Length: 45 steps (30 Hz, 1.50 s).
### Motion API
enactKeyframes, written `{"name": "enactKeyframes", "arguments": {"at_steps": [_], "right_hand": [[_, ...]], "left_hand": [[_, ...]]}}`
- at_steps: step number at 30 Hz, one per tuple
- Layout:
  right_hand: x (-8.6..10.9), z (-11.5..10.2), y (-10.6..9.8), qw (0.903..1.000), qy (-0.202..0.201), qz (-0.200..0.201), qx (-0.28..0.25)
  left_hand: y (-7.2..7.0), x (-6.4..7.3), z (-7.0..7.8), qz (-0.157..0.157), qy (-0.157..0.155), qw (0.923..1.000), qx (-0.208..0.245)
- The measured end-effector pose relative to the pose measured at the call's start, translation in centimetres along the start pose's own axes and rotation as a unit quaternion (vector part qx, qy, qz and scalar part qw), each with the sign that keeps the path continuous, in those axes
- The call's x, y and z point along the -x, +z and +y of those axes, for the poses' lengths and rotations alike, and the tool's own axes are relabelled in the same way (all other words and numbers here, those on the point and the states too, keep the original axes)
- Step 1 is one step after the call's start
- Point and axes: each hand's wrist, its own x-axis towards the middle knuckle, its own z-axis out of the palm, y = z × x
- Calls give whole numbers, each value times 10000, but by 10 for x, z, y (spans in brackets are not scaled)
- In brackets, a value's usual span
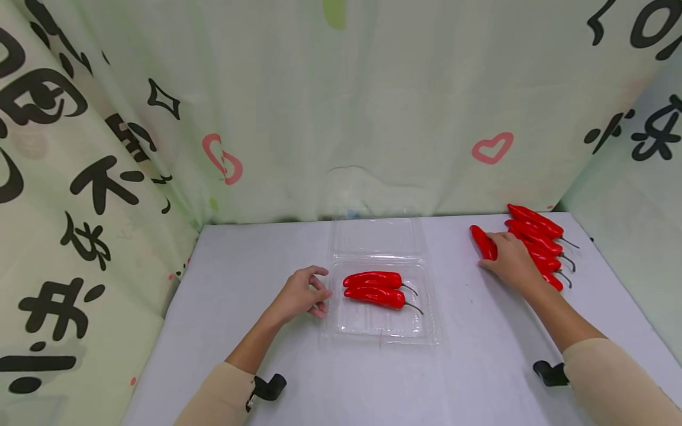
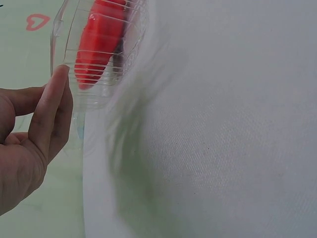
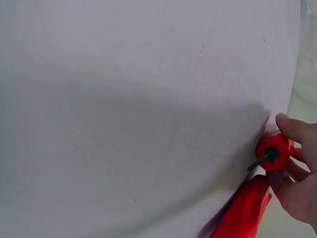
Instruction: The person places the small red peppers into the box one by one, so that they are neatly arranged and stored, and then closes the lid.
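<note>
A clear plastic clamshell box (image 1: 383, 328) lies with its lid folded back, and two red chili peppers (image 1: 375, 297) lie side by side in its base. My left hand (image 1: 302, 293) is at the box's left side, fingers loosely bent and holding nothing. In the left wrist view, a fingertip (image 2: 62, 72) is right at the box wall. On the right, my right hand (image 1: 508, 257) grips another red chili pepper (image 1: 483, 242) between thumb and fingers. The right wrist view shows that pepper's green stem end (image 3: 271, 154), with a second pepper (image 3: 242, 208) just below it.
Several more red chili peppers (image 1: 535, 219) lie in a column at the table's back right, partly hidden by my right hand. A white-covered table (image 1: 256, 254) carries everything. Printed curtains (image 1: 373, 106) hang at its back and sides.
</note>
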Motion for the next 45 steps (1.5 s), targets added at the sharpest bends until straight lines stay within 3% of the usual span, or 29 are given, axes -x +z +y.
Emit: {"name": "enactKeyframes", "arguments": {"at_steps": [7,37,45], "right_hand": [[1,4,1,9996,151,-189,-118],[7,-1,-8,9991,82,241,-337],[11,-3,-14,9992,75,153,-360]], "left_hand": [[0,0,0,14,-21,10000,13],[1,3,3,59,-50,10000,3],[1,2,4,52,-6,10000,48]]}}
